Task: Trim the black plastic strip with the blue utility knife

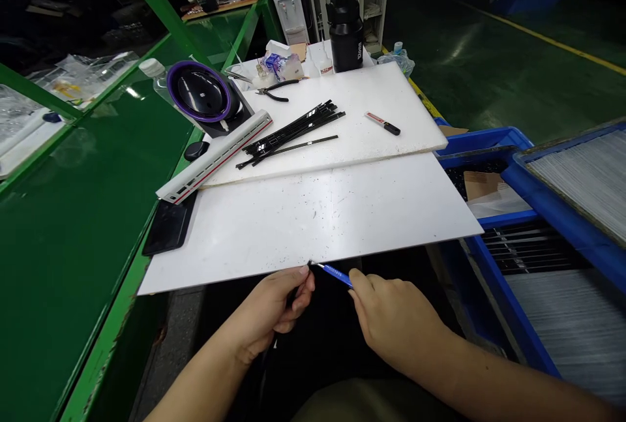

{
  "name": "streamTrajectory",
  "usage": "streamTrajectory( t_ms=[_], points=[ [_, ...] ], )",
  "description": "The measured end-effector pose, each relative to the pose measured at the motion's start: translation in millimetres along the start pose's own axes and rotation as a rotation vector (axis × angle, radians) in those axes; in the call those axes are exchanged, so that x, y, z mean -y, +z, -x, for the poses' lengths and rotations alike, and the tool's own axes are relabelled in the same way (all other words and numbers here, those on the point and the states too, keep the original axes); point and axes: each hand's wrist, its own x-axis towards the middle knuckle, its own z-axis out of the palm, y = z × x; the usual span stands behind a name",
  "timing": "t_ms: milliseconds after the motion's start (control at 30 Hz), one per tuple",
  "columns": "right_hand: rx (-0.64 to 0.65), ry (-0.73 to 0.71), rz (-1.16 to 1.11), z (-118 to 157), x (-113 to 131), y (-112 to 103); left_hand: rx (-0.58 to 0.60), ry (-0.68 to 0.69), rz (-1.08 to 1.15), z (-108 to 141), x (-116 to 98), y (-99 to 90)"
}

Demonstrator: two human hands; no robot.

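My right hand (391, 308) is closed round the handle of a slim blue deburring tool (337, 274), its thin metal tip aimed left. My left hand (281, 301) is pinched at the table's front edge, with the dark end of a thin black strip (310, 263) showing at the fingertips. The tool's tip meets that end or lies very close to it; most of the strip is hidden. Beyond the hands, a bundle of glossy black strips (293, 130) lies on a white foam board (381, 99), with one strip (313, 143) slightly apart.
Small dark specks dot the white table (274, 226). On the foam board are pliers (278, 89) and a marker (382, 123). A long white printed box (215, 158), a phone (169, 226), a purple-rimmed fan (200, 91) and a black bottle (345, 30) stand around. Blue crates (518, 317) flank the right.
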Motion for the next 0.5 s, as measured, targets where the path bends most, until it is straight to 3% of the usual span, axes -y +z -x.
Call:
streamTrajectory(
  t_ms=[67, 167, 233, 300, 500],
  points=[
    [-0.078, -0.005, -0.055, 0, -6, -3, -0.037, 0.049, -0.146, 13, -2, 6.0],
    [-0.384, -0.047, -0.211, -6, -26, -16, -0.194, 0.288, -0.596, 41, -10, 18.8],
    [-0.604, -0.128, -0.159, -18, -44, -25, -0.365, 0.443, -0.872, 59, -16, 27.6],
    [-0.762, -0.14, -0.074, -32, -61, -30, -0.442, 0.532, -1.018, 72, -22, 34.1],
    [-0.797, 0.016, -0.117, -57, -84, -24, -0.441, 0.732, -1.197, 85, -27, 40.3]
  ],
)
